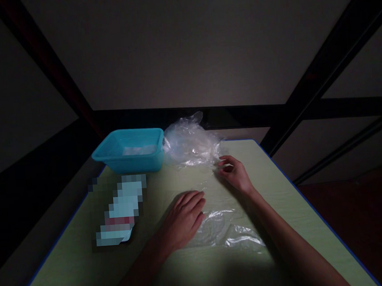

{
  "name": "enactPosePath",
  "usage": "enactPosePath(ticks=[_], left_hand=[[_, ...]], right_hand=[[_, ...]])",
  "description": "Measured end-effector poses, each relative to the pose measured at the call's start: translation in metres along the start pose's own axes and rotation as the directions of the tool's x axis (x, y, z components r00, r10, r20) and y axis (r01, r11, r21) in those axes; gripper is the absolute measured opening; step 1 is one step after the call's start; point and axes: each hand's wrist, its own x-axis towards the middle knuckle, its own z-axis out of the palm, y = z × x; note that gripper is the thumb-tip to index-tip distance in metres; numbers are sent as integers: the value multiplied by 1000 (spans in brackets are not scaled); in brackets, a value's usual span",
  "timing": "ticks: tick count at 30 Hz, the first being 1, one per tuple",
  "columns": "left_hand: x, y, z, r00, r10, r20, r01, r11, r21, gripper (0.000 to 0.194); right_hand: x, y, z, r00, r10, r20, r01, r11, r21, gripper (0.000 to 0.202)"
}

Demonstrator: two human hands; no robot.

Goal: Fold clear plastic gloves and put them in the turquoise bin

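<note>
A clear plastic bag (230,234) lies flat and wrinkled on the table in the head view. My left hand (186,217) rests palm down over its left part, fingers extended and holding nothing. Farther back, my right hand (234,172) is beside the front right edge of a crumpled heap of clear plastic (192,143). Its thumb and fingers are curved and apart, and nothing shows between them.
A blue basket (133,162) with something pale inside stands at the back left, against the plastic heap. In front of it lies a pixelated flat object (125,204). The green table (302,235) has a blue edge, with a wall behind.
</note>
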Motion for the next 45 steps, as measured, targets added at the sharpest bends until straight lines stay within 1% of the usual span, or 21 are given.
enactPosePath(ticks=[5,9,11,13,17,20,22,25,28,31,36,39,41,43,45], left_hand=[[0,-1,0,999,-25,-19,25,1000,1,28],[-1,-7,-1,994,-100,-38,101,995,21,31],[-2,-8,-1,991,-132,-24,133,991,22,38],[-4,-9,0,989,-149,-5,149,989,27,48],[-6,-6,3,988,-146,41,143,988,58,70],[-5,-5,3,987,-157,38,155,986,55,76],[-5,-6,3,982,-189,-12,190,982,20,70],[-3,-12,3,960,-263,-102,255,964,-80,51],[-2,-21,4,909,-387,-155,341,904,-257,36],[-1,-31,3,858,-493,-145,405,823,-398,28],[-1,-37,-4,819,-567,-84,457,735,-501,10],[1,-38,-11,793,-604,-77,477,694,-540,10],[4,-40,-18,778,-621,-91,480,682,-552,10],[10,-42,-27,761,-635,-134,474,684,-555,10],[17,-43,-39,732,-646,-216,455,700,-551,11]], right_hand=[[-10,-13,-10,998,-16,53,7,988,152,42],[-17,-15,-18,997,-23,71,7,978,211,36],[-18,-13,-19,998,-23,62,9,976,219,33],[-17,-9,-18,998,-22,54,9,975,220,31],[-18,-5,-14,998,-19,54,7,977,215,32],[-19,-5,-13,999,-20,49,9,977,213,32],[-19,-7,-14,999,-24,37,16,977,212,32],[-17,-10,-18,999,-34,2,32,977,212,30],[-15,-12,-23,998,-39,-41,47,976,211,29],[-14,-12,-25,997,-38,-70,52,976,211,28],[-13,-13,-28,996,-27,-86,44,979,199,25],[-12,-16,-30,998,-22,-65,33,985,171,21],[-10,-19,-31,998,-29,-54,37,988,147,19],[-6,-27,-32,997,-50,-59,57,990,128,19],[-1,-39,-34,994,-81,-72,89,989,119,18]])
